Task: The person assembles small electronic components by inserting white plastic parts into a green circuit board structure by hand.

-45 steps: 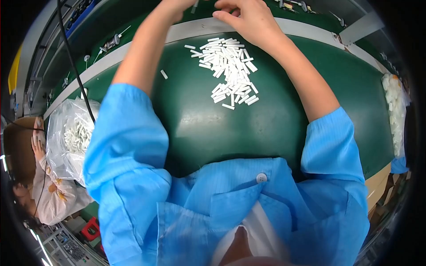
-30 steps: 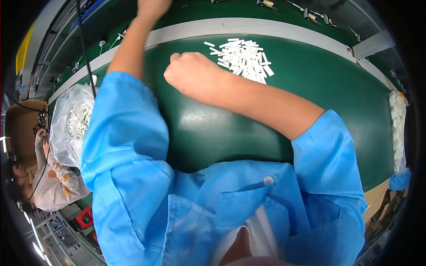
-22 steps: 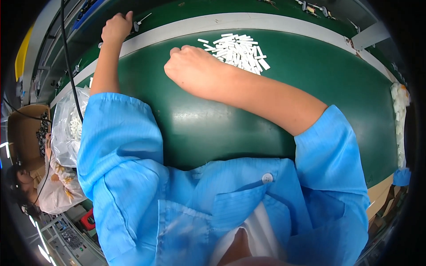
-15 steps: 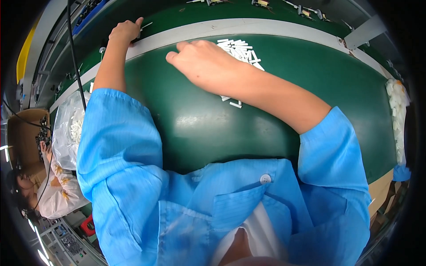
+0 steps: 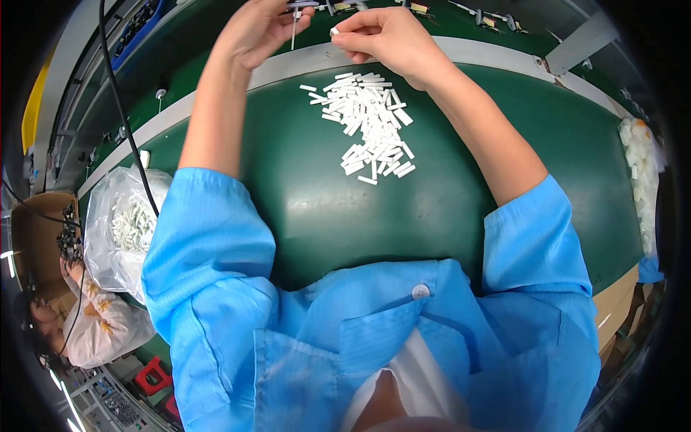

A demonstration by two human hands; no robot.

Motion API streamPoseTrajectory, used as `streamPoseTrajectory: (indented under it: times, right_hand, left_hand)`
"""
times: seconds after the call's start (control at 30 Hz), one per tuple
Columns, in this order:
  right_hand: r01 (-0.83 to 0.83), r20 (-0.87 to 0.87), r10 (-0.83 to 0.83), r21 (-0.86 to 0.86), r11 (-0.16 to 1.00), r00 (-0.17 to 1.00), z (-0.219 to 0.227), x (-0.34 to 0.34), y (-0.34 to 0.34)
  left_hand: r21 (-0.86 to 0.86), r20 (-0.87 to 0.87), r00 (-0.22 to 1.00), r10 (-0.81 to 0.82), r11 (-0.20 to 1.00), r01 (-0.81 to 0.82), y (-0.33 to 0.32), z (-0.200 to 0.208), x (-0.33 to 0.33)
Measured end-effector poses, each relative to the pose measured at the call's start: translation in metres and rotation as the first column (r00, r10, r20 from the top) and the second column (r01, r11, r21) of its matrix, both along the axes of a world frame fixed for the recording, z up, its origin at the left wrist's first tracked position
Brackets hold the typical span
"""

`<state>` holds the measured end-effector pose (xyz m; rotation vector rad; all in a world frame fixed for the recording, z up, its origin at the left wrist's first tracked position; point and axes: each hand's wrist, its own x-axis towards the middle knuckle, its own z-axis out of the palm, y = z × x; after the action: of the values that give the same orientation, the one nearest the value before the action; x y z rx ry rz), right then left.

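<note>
At the far edge my left hand [image 5: 263, 32] holds a small part with a thin pale rod [image 5: 294, 30] that points down toward the white rail. The top of that part is cut off by the picture's edge. Facing it, my right hand [image 5: 392, 39] pinches a short white tube [image 5: 334, 32] between thumb and fingertips. A small gap separates the tube from the rod. Below both hands, a loose pile of short white tubes [image 5: 367, 119] lies on the green work surface [image 5: 309, 201].
A white rail [image 5: 468, 50] borders the far side, with several small rodded parts [image 5: 489, 18] beyond it. On the left are a clear bag of white pieces [image 5: 133, 219], a hanging black cable [image 5: 119, 93], a cardboard box [image 5: 36, 237] and another person [image 5: 104, 324]. A filled bag [image 5: 640, 187] sits far right.
My left hand has moved right, bringing the rodded part along. My right hand has swung up and right from over the pile, uncovering it, and now shows a white tube in its pinch.
</note>
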<state>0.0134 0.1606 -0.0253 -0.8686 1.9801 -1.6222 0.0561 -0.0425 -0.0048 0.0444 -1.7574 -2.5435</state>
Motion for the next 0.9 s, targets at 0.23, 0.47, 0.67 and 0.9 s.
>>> streamPoseTrajectory:
  times: [0.23,0.47,0.67,0.9]
  right_hand:
    - [-0.018,-0.097,0.023,0.049,0.999,0.995,-0.021,-0.011,0.002]
    - [-0.013,-0.162,0.034,0.126,0.992,0.986,-0.018,-0.005,0.004]
    - [-0.035,-0.151,0.054,0.130,0.991,0.987,-0.019,-0.002,0.003]
    - [-0.034,-0.077,0.043,0.114,0.993,0.996,-0.018,-0.008,0.006]
  left_hand:
    - [0.315,0.082,0.995,-0.050,0.949,0.022,-0.002,-0.063,-0.017]
    - [0.573,-0.018,0.994,0.109,0.816,-0.079,0.023,-0.044,-0.009]
    - [0.591,-0.089,0.992,0.085,0.806,-0.016,0.016,-0.048,-0.010]
    - [0.557,-0.021,0.993,0.120,0.826,-0.088,0.030,-0.047,-0.008]
